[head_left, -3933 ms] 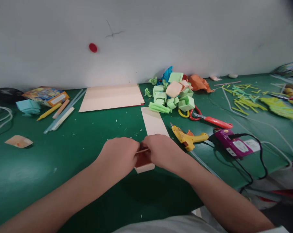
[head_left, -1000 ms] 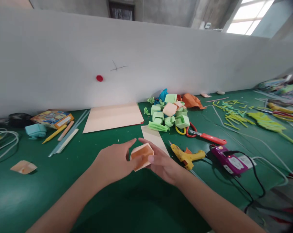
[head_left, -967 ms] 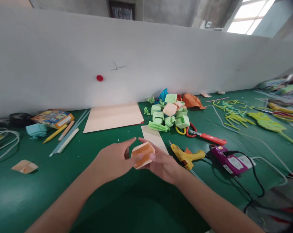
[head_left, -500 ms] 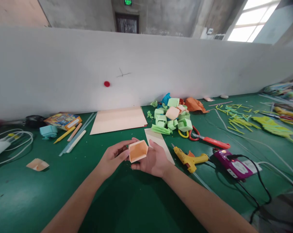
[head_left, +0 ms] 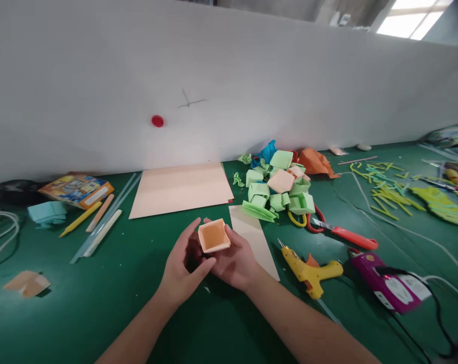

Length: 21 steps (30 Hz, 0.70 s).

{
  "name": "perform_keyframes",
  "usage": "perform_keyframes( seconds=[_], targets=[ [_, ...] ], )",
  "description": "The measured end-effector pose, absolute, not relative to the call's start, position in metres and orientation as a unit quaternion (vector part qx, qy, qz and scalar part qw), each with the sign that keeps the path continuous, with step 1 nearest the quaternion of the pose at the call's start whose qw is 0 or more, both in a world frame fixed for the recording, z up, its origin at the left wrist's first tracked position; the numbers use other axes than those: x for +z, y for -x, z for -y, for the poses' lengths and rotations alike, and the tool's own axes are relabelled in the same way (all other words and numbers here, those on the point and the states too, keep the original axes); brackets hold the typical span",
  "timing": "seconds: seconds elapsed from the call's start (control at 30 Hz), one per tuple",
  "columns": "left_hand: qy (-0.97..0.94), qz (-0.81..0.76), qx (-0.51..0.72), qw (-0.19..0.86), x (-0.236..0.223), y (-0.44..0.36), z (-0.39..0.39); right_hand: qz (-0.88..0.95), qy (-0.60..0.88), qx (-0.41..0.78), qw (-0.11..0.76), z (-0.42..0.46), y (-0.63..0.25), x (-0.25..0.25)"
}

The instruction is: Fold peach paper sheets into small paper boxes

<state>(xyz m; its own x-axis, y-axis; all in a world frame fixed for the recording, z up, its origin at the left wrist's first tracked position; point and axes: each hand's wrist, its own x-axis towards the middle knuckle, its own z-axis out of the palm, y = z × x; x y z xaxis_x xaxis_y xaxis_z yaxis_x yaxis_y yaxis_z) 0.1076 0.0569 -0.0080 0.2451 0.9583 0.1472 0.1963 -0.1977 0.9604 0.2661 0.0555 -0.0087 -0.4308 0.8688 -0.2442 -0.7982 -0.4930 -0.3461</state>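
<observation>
A small peach paper box (head_left: 214,236) is held above the table, its open side facing me. My right hand (head_left: 234,260) is closed on it from the right and underneath, with the thumb at its right edge. My left hand (head_left: 183,265) curves around the box's left side, thumb apart from it and lying below. Its fingertips are close to the box's left edge; whether they touch it is partly hidden. Beyond my hands lie a peach paper strip (head_left: 254,237) and larger peach sheets (head_left: 179,187).
Green and peach paper boxes (head_left: 259,194) are piled at the back. To the right lie red-handled scissors (head_left: 350,237), a yellow glue gun (head_left: 308,270) and a purple corded device (head_left: 388,283). At left are glue sticks (head_left: 103,232), a yellow crayon-like stick (head_left: 80,219) and a colourful carton (head_left: 77,189).
The view has tilted down and shifted. My left thumb has come off the box and moved down, and the box has turned to show more of its inside.
</observation>
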Motion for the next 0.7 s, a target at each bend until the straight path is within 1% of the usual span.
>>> perform_keyframes(
  seconds=[0.27,0.43,0.57,0.7],
  targets=[
    [-0.637,-0.480,0.414,0.439,-0.005,-0.108,-0.061,0.060,0.212,0.858,0.463,-0.057,-0.271,-0.007],
    [-0.639,-0.489,0.425,0.415,-0.008,-0.108,-0.059,0.067,0.207,0.859,0.463,-0.057,-0.273,-0.004],
    [-0.679,-0.473,0.442,0.347,-0.010,-0.107,-0.053,0.098,0.188,0.860,0.465,-0.054,-0.271,-0.008],
    [-0.723,-0.426,0.483,0.250,-0.013,-0.107,-0.049,0.145,0.168,0.846,0.486,-0.050,-0.270,-0.012]
  ],
)
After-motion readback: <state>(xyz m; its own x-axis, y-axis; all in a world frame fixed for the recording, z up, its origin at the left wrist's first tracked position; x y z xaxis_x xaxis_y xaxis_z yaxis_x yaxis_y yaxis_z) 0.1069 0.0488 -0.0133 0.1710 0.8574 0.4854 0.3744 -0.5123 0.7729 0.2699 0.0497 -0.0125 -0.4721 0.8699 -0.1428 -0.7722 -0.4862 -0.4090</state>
